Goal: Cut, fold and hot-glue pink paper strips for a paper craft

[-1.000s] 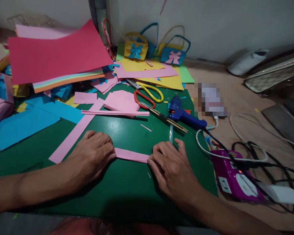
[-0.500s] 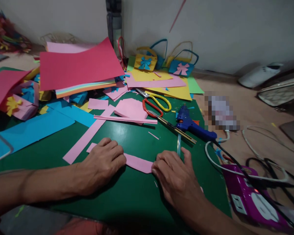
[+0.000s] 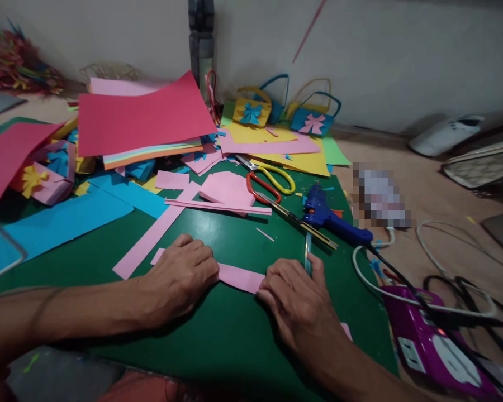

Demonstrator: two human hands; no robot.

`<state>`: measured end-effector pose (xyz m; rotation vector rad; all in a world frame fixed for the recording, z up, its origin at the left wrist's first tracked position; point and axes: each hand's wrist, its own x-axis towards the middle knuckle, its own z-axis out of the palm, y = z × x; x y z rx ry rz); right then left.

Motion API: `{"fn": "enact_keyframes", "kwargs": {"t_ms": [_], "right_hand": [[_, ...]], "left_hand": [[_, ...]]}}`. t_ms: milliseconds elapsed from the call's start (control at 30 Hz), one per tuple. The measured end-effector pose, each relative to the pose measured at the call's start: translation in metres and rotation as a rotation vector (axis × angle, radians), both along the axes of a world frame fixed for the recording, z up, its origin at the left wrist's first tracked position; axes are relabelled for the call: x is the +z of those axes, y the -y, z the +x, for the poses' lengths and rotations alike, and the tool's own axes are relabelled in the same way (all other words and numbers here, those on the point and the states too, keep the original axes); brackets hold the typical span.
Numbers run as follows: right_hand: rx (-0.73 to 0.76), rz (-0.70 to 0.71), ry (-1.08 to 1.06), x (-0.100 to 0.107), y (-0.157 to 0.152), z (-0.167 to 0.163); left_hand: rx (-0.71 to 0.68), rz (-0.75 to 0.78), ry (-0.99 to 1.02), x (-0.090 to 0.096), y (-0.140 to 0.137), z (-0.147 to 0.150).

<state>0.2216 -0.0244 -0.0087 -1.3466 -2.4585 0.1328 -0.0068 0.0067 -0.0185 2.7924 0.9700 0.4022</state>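
A pink paper strip lies across the near part of the green table between my hands. My left hand is closed on its left part, with a short end showing past the wrist side. At the strip's right part my right hand pinches it between thumb and fingers. Beyond my hands lie a longer pink strip, a narrow folded pink strip and a pink paper piece. Close past my right hand are a blue glue gun, a cutter knife and scissors.
Red sheets top a paper stack at the back left, near blue paper strips. Small paper bags stand by the wall. Right of the green table, a purple power box sits among cables.
The whole view has shifted slightly, so things appear a little further right and lower. Both hands stay on the pink strip, which looks a bit straighter between them.
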Motion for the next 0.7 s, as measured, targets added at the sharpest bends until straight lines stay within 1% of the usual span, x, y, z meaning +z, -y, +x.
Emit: {"fn": "enact_keyframes", "kwargs": {"t_ms": [233,433,567,700], "right_hand": [[-0.043,-0.086,0.005,0.0047,0.0014,0.0017],[-0.050,-0.123,-0.023,0.0054,-0.0008,0.0021],[-0.063,-0.148,-0.032,0.0055,-0.0010,0.0010],[-0.081,-0.135,-0.016,0.0062,-0.0008,0.0007]], "left_hand": [[0.000,-0.009,0.036,-0.0022,-0.0016,-0.0018],[-0.021,-0.028,0.067,-0.0051,-0.0021,-0.0037],[-0.001,-0.031,0.075,-0.0032,-0.0012,-0.0027],[0.039,-0.059,0.070,-0.0005,-0.0001,-0.0021]]}}
